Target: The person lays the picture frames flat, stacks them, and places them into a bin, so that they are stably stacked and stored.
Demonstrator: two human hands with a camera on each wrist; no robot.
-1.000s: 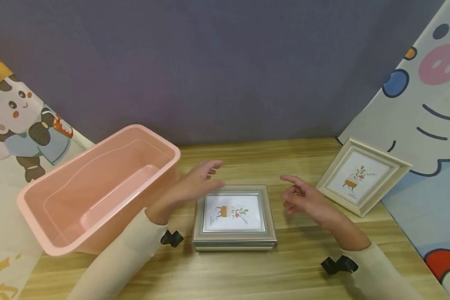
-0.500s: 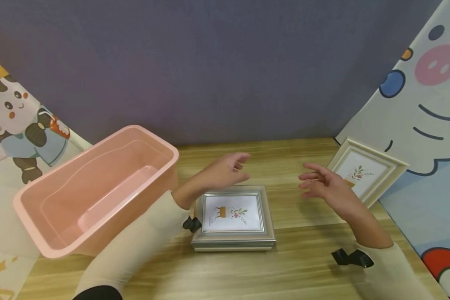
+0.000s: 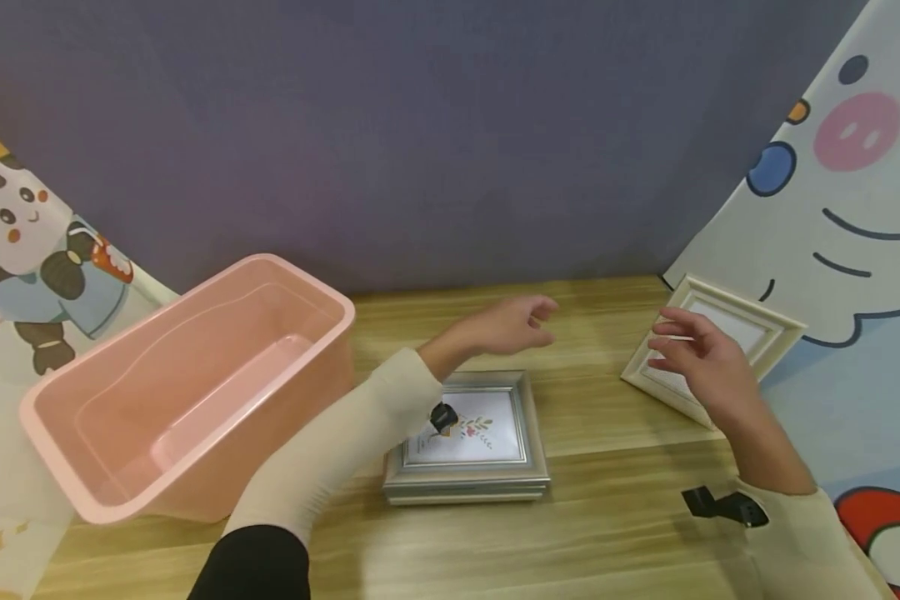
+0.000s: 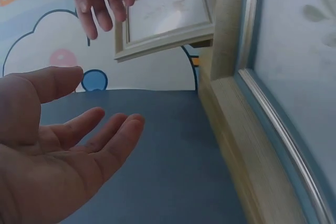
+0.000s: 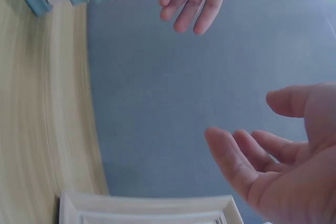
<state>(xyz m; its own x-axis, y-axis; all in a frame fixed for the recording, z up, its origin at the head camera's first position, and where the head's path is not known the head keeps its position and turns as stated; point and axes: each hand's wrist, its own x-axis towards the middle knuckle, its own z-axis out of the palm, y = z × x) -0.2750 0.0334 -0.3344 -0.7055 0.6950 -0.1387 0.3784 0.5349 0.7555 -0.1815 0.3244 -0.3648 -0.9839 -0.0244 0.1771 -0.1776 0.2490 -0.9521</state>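
A person's left hand [image 3: 506, 325] is reaching rightward past a stack of silver photo frames [image 3: 487, 442], its fingers loosely spread and gripping nothing, while the right hand [image 3: 712, 362] is hovering, equally unburdened, in front of a cream photo frame [image 3: 750, 329]; whether its fingers are brushing that frame is not clear. The cream frame is standing tilted at the right end of the wooden table [image 3: 457, 546], the stack is lying flat near the middle, and a pink tub [image 3: 307, 408] is sitting to the left. The cream frame is probably risking a topple, should a fingertip be bumping its upper edge, and the left sleeve [image 3: 345, 454], passing over the stack with a black wrist camera [image 3: 443, 418], could be nudging the top frame askew if it were dipping. Compared with half a second earlier, both hands are lying farther right, the right one covering more of the cream frame's picture, while frames and tub are keeping their places.
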